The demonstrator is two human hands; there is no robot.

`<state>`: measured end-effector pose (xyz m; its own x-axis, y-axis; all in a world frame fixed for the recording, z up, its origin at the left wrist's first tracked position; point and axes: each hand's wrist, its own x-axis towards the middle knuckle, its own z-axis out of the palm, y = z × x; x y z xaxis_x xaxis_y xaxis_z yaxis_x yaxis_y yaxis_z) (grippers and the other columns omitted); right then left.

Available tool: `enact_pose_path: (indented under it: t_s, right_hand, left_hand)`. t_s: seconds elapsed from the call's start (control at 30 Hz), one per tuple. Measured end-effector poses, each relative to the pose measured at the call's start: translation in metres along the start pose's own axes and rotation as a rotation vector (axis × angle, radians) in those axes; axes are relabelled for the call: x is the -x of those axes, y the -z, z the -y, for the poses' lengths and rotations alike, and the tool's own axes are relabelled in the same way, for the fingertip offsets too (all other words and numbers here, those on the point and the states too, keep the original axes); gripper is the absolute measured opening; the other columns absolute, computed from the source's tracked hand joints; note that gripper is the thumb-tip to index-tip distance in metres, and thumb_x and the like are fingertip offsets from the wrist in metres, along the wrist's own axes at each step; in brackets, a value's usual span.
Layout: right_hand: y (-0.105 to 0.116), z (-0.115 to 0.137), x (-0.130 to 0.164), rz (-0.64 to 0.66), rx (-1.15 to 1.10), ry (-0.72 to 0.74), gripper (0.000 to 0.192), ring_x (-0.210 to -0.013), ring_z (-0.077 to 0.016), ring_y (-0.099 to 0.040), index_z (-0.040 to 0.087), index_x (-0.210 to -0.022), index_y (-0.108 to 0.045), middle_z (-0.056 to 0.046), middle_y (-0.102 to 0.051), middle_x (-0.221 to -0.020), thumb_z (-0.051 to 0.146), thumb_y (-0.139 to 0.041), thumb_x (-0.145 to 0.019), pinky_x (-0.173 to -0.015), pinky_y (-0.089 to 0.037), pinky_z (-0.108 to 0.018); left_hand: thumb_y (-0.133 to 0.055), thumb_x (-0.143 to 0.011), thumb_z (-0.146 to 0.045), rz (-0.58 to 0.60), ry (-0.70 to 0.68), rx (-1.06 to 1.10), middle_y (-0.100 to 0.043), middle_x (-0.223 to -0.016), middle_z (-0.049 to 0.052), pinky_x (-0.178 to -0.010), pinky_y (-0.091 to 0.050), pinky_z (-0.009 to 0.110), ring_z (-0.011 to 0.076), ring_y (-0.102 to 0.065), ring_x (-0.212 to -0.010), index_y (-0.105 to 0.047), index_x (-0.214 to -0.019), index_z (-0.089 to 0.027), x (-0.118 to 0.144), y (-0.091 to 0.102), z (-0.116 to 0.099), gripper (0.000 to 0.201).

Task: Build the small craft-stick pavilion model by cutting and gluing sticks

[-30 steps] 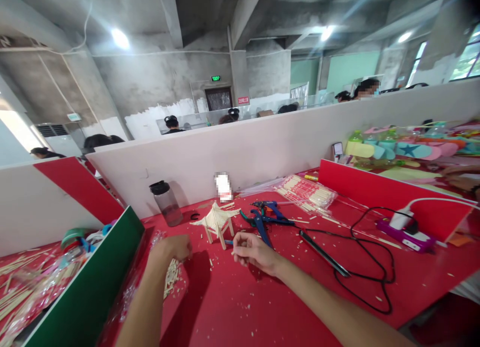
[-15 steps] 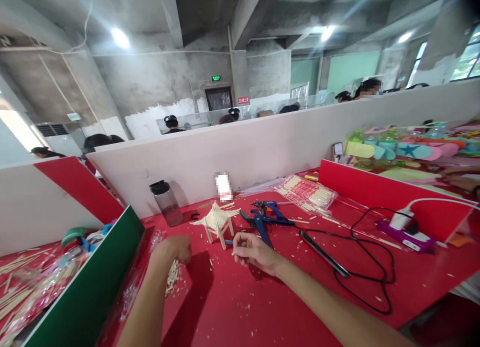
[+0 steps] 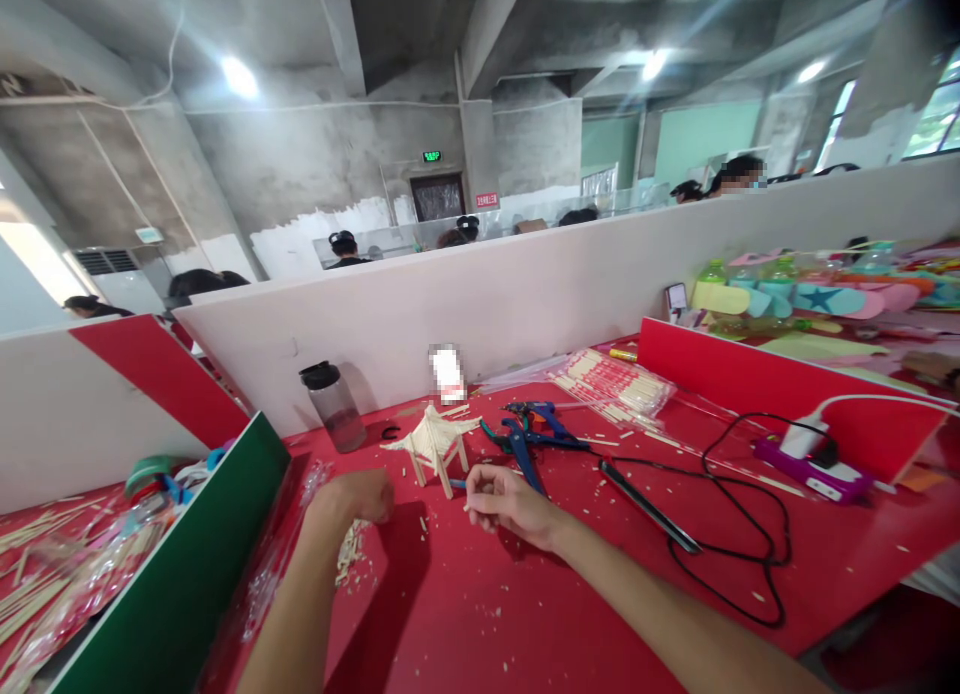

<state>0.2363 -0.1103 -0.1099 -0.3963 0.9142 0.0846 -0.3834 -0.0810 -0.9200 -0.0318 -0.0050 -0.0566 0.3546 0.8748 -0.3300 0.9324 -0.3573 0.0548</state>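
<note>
A small pavilion model of pale wooden sticks, with a pointed roof and thin legs, stands upright on the red tabletop. Left of it and nearer to me, my left hand is closed above the table, its back turned up; its fingertips are hidden. My right hand is just right of the model's legs, thumb and fingers pinched together. Whatever sits in that pinch is too small to name. Beneath and beside my left hand lies a heap of short stick offcuts. Blue-handled cutters lie behind my right hand.
A dark-lidded bottle and a blurred phone stand by the white partition. A blue glue gun and bundled sticks lie behind. Black cable loops right, near a purple power strip. A green divider bounds the left.
My left hand has shifted slightly to the right, away from the offcuts and towards the model. My right hand and the model have stayed in place.
</note>
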Motion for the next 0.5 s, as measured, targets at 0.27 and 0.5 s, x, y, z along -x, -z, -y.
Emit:
enact_pose_path:
  t_s: [0.27,0.5]
  right_hand:
    - [0.0,0.0,0.001,0.016,-0.004,0.002,0.037,-0.049,-0.0086,-0.053,0.017,-0.079,-0.059,0.0,-0.069,-0.064,0.039,-0.087,-0.068,-0.05,-0.039,-0.021]
    - [-0.001,0.002,0.001,0.021,0.001,-0.008,0.037,-0.051,-0.0085,-0.054,0.017,-0.079,-0.059,0.0,-0.069,-0.065,0.04,-0.087,-0.068,-0.05,-0.038,-0.021]
  left_hand:
    - [-0.078,-0.064,-0.051,0.134,0.113,-0.078,-0.075,-0.076,0.006,-0.065,-0.051,0.029,0.0278,-0.073,-0.078,-0.07,-0.07,-0.021,-0.009,-0.009,-0.007,0.031]
    - [-0.081,-0.058,-0.035,0.161,0.174,-0.123,-0.078,-0.079,0.005,-0.067,-0.053,0.03,0.0286,-0.073,-0.083,-0.07,-0.071,-0.02,0.003,0.002,-0.003,0.023]
